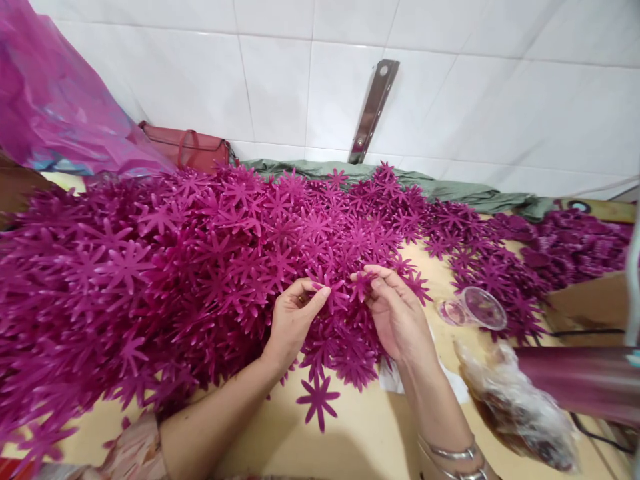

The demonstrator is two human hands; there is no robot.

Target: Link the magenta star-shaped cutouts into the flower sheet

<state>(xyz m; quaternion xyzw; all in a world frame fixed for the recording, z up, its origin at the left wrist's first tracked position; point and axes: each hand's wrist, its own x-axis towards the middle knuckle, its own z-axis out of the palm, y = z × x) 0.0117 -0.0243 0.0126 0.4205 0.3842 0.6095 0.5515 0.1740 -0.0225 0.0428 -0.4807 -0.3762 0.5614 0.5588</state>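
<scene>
My left hand [295, 317] is closed in a pinch, thumb against forefinger, on a petal of a magenta flower cutout [336, 293]. To its right, my right hand [397, 310] pinches a second magenta flower cutout [361, 287] between thumb and fingers. The two pieces are close together; whether they touch I cannot tell. Behind and under both hands spreads a large heap of the same star-shaped cutouts [215, 253]. One single cutout [319, 402] lies flat on the table in front of the hands.
A clear plastic cup [483, 309] lies on its side at right, near a plastic bag with dark contents [520, 407] and a purple cylinder [580, 380]. At the back are a red handbag [187, 147], green cloth [450, 190] and a metal bracket [374, 110]. Pink plastic [65, 93] hangs at left.
</scene>
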